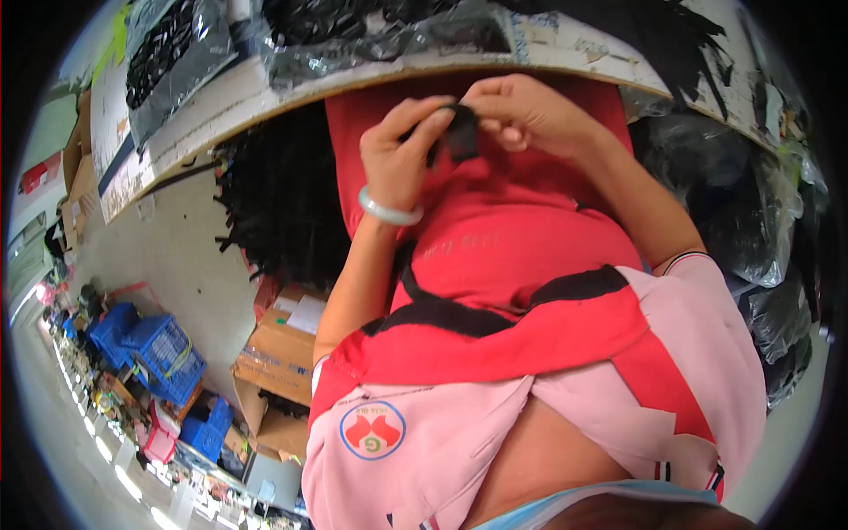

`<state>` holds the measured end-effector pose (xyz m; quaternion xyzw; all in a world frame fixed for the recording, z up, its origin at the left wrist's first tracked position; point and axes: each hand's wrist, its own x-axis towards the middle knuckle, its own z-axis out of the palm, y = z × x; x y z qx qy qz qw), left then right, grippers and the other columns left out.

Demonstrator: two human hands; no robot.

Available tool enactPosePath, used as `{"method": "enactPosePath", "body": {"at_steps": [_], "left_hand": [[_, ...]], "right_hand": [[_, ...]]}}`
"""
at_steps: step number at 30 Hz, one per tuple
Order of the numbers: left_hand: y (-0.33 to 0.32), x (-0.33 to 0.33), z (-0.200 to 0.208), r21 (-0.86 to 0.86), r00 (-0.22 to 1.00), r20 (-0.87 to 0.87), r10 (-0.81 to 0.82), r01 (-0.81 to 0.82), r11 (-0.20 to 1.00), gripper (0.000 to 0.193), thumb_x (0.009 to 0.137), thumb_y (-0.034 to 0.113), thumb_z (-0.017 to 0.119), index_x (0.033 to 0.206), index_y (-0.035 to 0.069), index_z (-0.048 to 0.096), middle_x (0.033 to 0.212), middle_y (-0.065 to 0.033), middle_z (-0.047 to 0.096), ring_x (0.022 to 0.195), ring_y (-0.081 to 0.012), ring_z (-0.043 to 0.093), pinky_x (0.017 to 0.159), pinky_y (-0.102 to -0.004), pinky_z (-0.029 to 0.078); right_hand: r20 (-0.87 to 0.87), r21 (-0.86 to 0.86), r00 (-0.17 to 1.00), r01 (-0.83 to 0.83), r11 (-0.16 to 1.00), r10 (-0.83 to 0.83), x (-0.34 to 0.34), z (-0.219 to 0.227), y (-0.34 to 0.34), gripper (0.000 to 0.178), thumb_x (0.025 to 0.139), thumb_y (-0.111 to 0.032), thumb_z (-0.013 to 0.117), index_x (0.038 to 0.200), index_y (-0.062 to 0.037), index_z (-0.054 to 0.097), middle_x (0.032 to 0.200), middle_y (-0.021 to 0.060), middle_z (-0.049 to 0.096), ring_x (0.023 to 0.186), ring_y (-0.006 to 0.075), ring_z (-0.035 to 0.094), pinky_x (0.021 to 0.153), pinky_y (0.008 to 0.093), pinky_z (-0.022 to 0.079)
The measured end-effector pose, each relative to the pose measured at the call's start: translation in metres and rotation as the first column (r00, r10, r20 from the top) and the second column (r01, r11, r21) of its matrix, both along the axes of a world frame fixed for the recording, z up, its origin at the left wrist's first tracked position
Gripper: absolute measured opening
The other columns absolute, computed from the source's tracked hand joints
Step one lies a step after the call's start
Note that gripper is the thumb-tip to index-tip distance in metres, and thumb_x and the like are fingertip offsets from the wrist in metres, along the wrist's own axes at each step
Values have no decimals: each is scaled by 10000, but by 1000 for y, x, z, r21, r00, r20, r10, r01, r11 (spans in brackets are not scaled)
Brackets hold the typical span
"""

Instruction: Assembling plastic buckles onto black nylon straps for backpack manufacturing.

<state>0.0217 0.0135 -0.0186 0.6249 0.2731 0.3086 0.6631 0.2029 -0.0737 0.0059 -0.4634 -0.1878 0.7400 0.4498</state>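
Note:
Close to the table edge, in front of my red apron (pixel 495 234), a short black strap (pixel 462 134) hangs in a loop between my hands. My left hand (pixel 399 141), with a pale bangle (pixel 389 208) at the wrist, pinches the strap between thumb and forefinger. From the other side my right hand (pixel 530 110) is closed, its thumb and forefinger pressed together at the strap's upper end. The strap is slightly blurred, and the exact spot under the right fingertips is hidden.
The worktable (pixel 238 104) carries plastic bags of small black parts (pixel 168 53) and black strips (pixel 658 40). Below it on the left hang bundled black straps (pixel 278 199). A cardboard box (pixel 283 353) and blue crates (pixel 163 353) stand left; filled plastic bags (pixel 720 190) sit right.

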Motion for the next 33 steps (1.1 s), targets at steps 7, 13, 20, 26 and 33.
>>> {"method": "enactPosePath", "body": {"at_steps": [7,13,20,26,33], "left_hand": [[37,-116,67,-320,952,-243,-184,100,942,149,880,64,583,954,-38,662,731,-32,589,467,-69,455,391,-200,303],[65,-232,24,-290,708,-243,663,-706,647,327,958,167,540,1249,19,531,1100,-105,609,852,-151,613,653,-245,527],[34,-129,-16,-470,972,-136,194,-236,850,406,935,63,528,1330,2,458,1170,-159,578,915,-185,621,736,-275,530],[23,-49,-4,-519,991,-117,68,-120,846,197,920,120,593,1034,-36,632,830,-88,659,664,-140,620,534,-245,496],[5,-19,7,-556,995,68,67,-18,831,206,912,167,623,987,-19,670,760,-60,642,613,-114,584,496,-236,467]], "right_hand": [[573,271,792,57,961,-209,4,-11,14,183,914,-211,608,889,-30,620,670,-4,560,547,57,500,501,208,416],[799,574,-101,-161,803,-592,67,12,15,134,878,-206,628,921,-82,658,734,64,626,678,153,608,651,280,486],[749,445,-418,-255,858,-513,115,-20,18,175,817,-148,670,976,-76,681,904,41,640,841,233,581,758,313,490],[687,674,-252,-128,727,-681,88,49,14,98,827,-95,655,871,-8,664,800,119,641,742,257,617,716,340,488],[485,143,866,57,988,-120,-20,63,-2,217,919,-241,603,968,-30,610,674,42,625,526,72,587,464,185,463]]}}
